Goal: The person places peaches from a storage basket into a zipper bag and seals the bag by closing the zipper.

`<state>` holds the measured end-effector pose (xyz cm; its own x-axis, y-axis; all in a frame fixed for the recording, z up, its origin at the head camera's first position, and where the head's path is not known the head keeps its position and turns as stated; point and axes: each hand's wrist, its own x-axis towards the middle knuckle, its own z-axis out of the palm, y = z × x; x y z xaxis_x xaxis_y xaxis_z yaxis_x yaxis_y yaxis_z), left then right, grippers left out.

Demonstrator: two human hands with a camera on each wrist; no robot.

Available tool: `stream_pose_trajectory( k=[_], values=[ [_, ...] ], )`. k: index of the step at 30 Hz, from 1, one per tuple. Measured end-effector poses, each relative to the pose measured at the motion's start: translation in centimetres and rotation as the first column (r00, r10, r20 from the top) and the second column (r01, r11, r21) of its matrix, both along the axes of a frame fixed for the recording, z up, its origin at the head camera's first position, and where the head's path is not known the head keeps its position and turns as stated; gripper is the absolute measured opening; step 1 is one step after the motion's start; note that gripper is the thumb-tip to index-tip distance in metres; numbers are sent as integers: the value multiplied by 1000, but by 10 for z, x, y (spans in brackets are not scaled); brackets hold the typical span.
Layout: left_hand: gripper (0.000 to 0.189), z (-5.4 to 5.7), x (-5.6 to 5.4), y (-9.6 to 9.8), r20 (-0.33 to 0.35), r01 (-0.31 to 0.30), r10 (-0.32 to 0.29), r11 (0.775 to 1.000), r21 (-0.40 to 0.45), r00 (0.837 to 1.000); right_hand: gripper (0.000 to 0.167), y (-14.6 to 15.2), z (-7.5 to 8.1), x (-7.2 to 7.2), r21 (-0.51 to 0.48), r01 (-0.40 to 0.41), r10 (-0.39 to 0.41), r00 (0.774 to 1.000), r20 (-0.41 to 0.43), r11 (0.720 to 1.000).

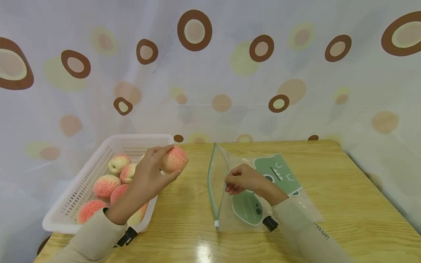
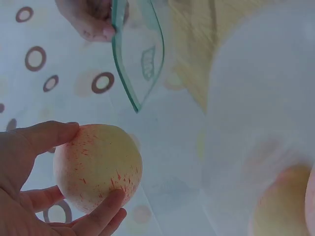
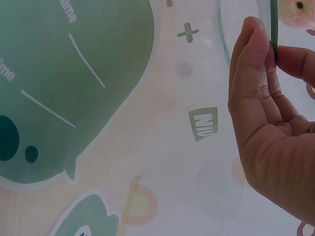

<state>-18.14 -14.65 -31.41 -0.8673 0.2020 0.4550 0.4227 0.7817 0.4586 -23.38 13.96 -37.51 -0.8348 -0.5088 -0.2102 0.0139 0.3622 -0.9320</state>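
A pink and cream peach [image 1: 175,160] is gripped between the thumb and fingers of my left hand [image 1: 149,179], raised at the right side of the white basket. In the left wrist view the peach [image 2: 98,167] shows pale yellow with red flecks. My right hand [image 1: 245,180] pinches one edge of the mouth of a clear zip bag [image 1: 222,215] with green cartoon prints. The bag's mouth gapes toward the left, and its slider sits at the near end. In the right wrist view, the green rim [image 3: 274,29] runs between thumb and fingers of my right hand [image 3: 270,113].
The white plastic basket [image 1: 54,215] stands at the table's left with several peaches [image 1: 106,186] inside. Beneath everything is a wooden table [image 1: 184,226]. A patterned cloth [image 1: 210,73] hangs behind the table's back edge.
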Motion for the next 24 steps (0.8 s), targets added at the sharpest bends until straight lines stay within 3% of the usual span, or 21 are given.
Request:
stream_pose_trajectory(
  k=[5, 10, 15, 19, 24],
  values=[
    [69, -20, 19, 21, 14, 51, -53, 991, 126, 998, 24, -1, -2, 0, -7, 8, -8, 1000, 11, 1000],
    [69, -43, 28, 40, 63, 76, -95, 962, 261, 993, 25, 0, -3, 1, -23, 16, -16, 1000, 14, 1000],
    [68, -59, 25, 52, 104, 80, -129, 921, 380, 986, 25, 0, -4, 2, -66, 34, -31, 999, 41, 997],
    [68, -64, 20, 59, 151, 51, -134, 887, 459, 979, 24, 0, -6, 4, -110, 45, -38, 997, 65, 993],
    [67, -71, 12, 64, 179, 38, -147, 864, 503, 973, 27, -2, -9, 4, -147, 52, -43, 997, 64, 988]
  ],
)
